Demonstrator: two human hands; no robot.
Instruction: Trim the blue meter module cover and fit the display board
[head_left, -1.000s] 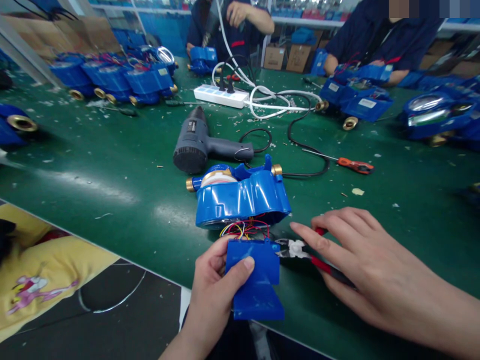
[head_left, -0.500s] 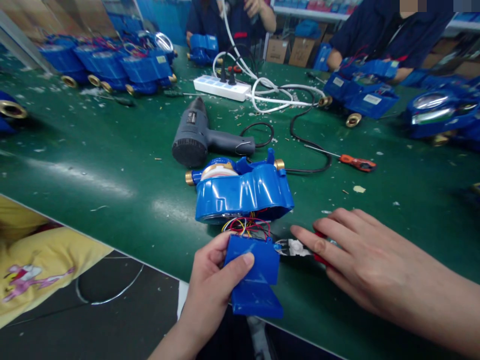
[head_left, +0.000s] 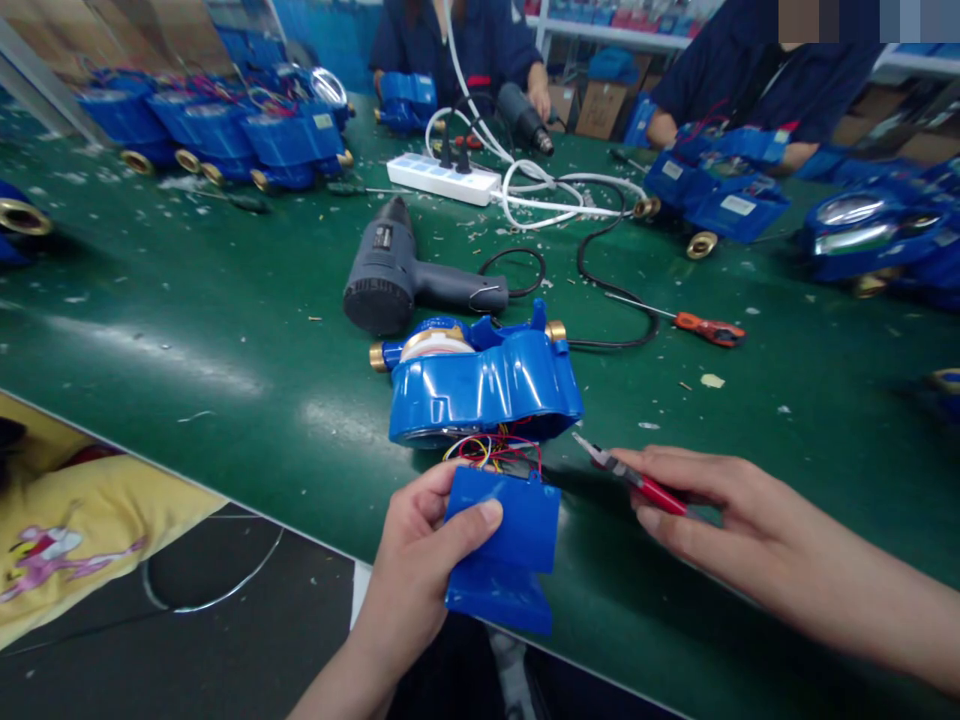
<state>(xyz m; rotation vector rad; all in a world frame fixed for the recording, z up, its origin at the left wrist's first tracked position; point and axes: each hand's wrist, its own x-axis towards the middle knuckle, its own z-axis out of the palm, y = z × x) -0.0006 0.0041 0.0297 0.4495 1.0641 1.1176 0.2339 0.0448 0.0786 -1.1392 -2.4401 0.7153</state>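
"Where was the bent blue plastic panel (head_left: 510, 520)?"

"Near the near edge of the green bench (head_left: 187, 420), in the left hand (head_left: 431, 545). The thumb pressed flat on top, with the other fingers curled mostly out of sight behind it."

"And the right hand (head_left: 720, 510)?"

"It was closed around metal pliers with red handles (head_left: 652, 490), tips well clear of the panel. They were seen nearly edge-on, so I couldn't tell how far the jaws were parted."

"What worried you?"

"The thin red, yellow and white wires (head_left: 517, 450). They looped between the panel and the glossy blue plastic housing (head_left: 480, 395), farther in from that edge. Drawing the panel back over the edge could have strained a joint, I'd judge."

"Could the pliers have done harm?"

"Possibly. Their tips pointed towards the housing, just beside it; a careless swing left might have snagged or nicked a wire."

"Anything else?"

"The thumb grip covered only one side. Had it slipped, the panel might have dropped off the bench, hanging by its wires. And the grey heat gun (head_left: 390, 270) lay just behind the housing, so a shove towards the far edge could have knocked them together."
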